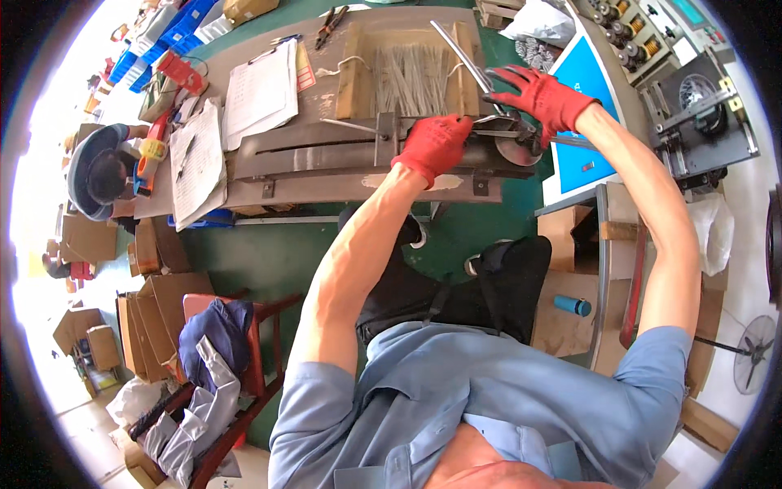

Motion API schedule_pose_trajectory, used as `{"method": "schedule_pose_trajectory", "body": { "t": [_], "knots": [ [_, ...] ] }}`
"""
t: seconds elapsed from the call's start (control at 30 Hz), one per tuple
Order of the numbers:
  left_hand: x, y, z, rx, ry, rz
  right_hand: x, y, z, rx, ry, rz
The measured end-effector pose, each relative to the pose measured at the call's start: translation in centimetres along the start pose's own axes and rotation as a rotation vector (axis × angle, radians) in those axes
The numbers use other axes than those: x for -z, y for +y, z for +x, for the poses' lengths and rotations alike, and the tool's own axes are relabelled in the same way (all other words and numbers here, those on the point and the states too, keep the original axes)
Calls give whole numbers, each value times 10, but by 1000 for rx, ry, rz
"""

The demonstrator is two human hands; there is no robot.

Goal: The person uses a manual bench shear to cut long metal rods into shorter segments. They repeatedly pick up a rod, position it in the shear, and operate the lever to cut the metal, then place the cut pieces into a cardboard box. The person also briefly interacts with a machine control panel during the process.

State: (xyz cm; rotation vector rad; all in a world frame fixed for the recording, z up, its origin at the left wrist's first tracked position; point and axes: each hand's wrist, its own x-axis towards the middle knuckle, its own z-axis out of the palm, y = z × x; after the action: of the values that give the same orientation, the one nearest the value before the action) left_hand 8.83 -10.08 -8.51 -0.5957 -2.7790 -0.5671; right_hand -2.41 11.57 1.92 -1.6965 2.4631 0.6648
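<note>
My left hand, in a red glove, is closed in a fist at the bench's front edge, just right of an upright metal block. What its fingers hold is hidden. A thin rod reaches that block from the left. My right hand, also red-gloved, has its fingers stretched out and apart beside a long metal lever. Below it sits a small bench-mounted metal device with a round disc. Behind my left hand, a wooden tray holds many thin, pale, straight pieces.
Papers, pliers and a red cup-like container lie left on the bench. A blue-panelled cabinet stands right. Behind on the left is a red chair with clothing. Another person is at far left.
</note>
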Motion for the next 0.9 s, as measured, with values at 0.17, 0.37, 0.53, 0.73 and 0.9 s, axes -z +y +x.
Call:
{"method": "schedule_pose_trajectory", "body": {
  "t": [0.17, 0.37, 0.53, 0.73, 0.9],
  "knots": [
    [4, -5, -5, -6, -31, 11, -12, 10, -19, -93, -35, -107],
    [7, 0, -1, 30, -83, 52, -34, 4, -87, -544, -413, 419],
    [7, -2, 1, 10, -62, 42, -72, -22, -123, -524, 16, 475],
    [4, -13, 5, -11, -122, 60, -53, -81, -144, -620, 120, 809],
    [8, -17, 6, -38, -127, -16, -61, -153, -128, -896, 221, 2093]
  ]
}}
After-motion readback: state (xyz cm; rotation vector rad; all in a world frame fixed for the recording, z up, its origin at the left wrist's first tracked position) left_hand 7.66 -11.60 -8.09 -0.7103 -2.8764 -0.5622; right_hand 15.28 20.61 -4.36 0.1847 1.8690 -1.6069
